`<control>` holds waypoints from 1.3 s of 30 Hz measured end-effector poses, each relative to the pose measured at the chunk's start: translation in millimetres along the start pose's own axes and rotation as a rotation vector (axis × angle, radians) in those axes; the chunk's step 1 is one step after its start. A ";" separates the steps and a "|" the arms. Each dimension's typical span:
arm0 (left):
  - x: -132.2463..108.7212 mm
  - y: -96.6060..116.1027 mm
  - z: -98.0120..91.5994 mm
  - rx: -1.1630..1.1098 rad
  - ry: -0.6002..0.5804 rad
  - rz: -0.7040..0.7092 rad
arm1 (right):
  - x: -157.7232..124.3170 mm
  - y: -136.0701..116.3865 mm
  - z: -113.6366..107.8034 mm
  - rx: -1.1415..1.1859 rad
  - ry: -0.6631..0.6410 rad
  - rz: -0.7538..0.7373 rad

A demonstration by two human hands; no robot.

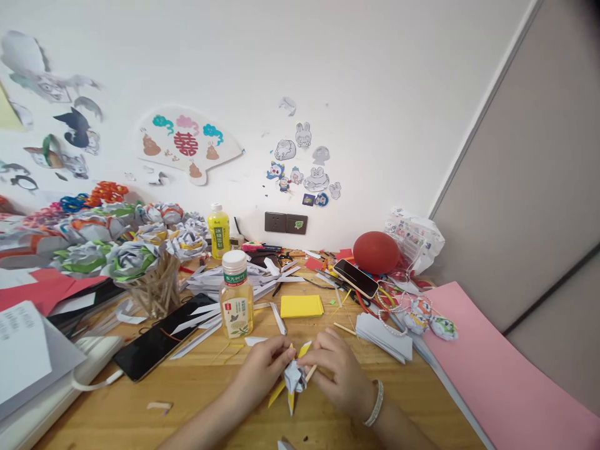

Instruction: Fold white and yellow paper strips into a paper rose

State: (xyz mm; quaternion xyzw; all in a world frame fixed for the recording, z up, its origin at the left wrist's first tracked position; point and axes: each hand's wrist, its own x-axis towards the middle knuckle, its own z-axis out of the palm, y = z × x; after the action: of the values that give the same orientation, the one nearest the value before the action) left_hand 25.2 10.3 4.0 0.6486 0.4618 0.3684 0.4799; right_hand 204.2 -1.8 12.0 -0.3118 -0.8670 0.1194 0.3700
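Between my two hands is a paper flower [294, 377] with a folded white centre and yellow-and-white pointed strips sticking out around it. My left hand [272, 362] pinches its left side with thumb and fingers. On the other side my right hand [338, 369], with a bracelet on the wrist, closes its fingers on the flower's right edge. A thin wooden stick [311, 373] shows by the right fingers; where its far end goes is hidden. Just beyond the hands lies a stack of yellow paper [302, 306].
A drink bottle [237, 297] stands left of the yellow stack, a yellow bottle [219, 232] behind. Finished paper flowers [134, 259] fill a cup at left, near a black tablet [154, 344]. White paper strips [384, 337], a phone [356, 278] and a red balloon [376, 252] lie right.
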 end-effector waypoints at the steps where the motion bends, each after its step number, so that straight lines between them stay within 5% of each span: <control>1: -1.1 2.3 -0.3 0.013 0.009 0.010 | 0.7 -0.9 -0.9 0.010 0.006 0.003; 12: -3.2 7.0 -0.7 0.001 0.042 0.003 | -0.9 -2.5 -1.3 0.054 -0.063 -0.016; 19: -2.2 13.4 -6.5 -0.256 0.029 -0.052 | 0.9 -3.7 -4.1 0.204 0.148 0.239; 25: -4.8 8.5 2.6 -0.497 0.061 -0.105 | -1.5 -4.0 1.9 0.151 0.233 0.233; 34: 0.2 -6.9 6.3 -0.439 0.003 -0.119 | -0.4 1.0 -8.0 -0.219 -0.026 -0.003; 39: -1.3 -7.0 6.7 -0.382 0.002 -0.123 | -2.6 7.2 -6.1 -0.253 -0.037 -0.055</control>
State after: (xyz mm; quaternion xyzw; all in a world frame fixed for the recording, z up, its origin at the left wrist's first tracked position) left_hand 29.2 7.9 -4.6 0.5159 0.4229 0.4200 0.6152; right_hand 213.2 2.1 11.6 -0.3298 -0.8900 0.0049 0.3148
